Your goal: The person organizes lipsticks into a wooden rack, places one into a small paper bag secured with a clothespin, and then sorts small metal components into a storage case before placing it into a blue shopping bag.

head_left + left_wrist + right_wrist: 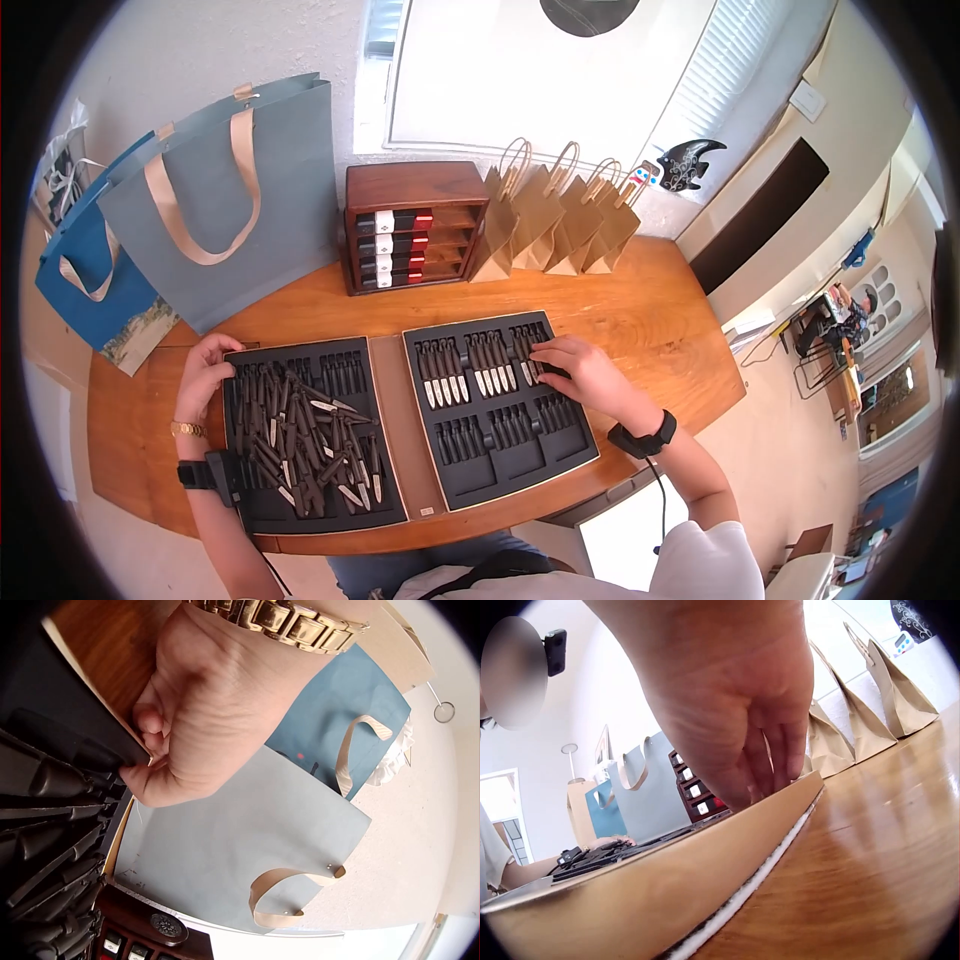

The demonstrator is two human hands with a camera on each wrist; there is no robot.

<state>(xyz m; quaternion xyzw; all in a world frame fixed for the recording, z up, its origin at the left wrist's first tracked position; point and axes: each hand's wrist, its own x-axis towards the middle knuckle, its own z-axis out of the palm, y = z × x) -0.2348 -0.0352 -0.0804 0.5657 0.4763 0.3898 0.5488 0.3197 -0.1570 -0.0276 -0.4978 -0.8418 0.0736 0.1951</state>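
Note:
A two-part black-lined case lies open on the table. Its left tray (pixel 400 505) carries a loose heap of small dark-handled knives (pixel 300 430) with short pale blades. My left hand (pixel 207 375) pinches this tray's far left corner, thumb at the rim and fingers bent on the outside, as the left wrist view shows. In the right tray (pixel 520 475), knives (pixel 440 372) stand in neat rows in the slots. My right hand (pixel 585 372) reaches over its far right compartment, bent fingertips and thumb at a knife there. The case wall hides these fingertips in the right wrist view; I cannot tell whether they grip it.
Behind the case stands a wooden cabinet (pixel 415 185) with small boxes on its shelves. Brown paper bags (pixel 545 215) line up right of it. Large grey (pixel 285 190) and blue (pixel 75 260) gift bags stand at the left. The table's front edge (pixel 340 545) runs close before the case.

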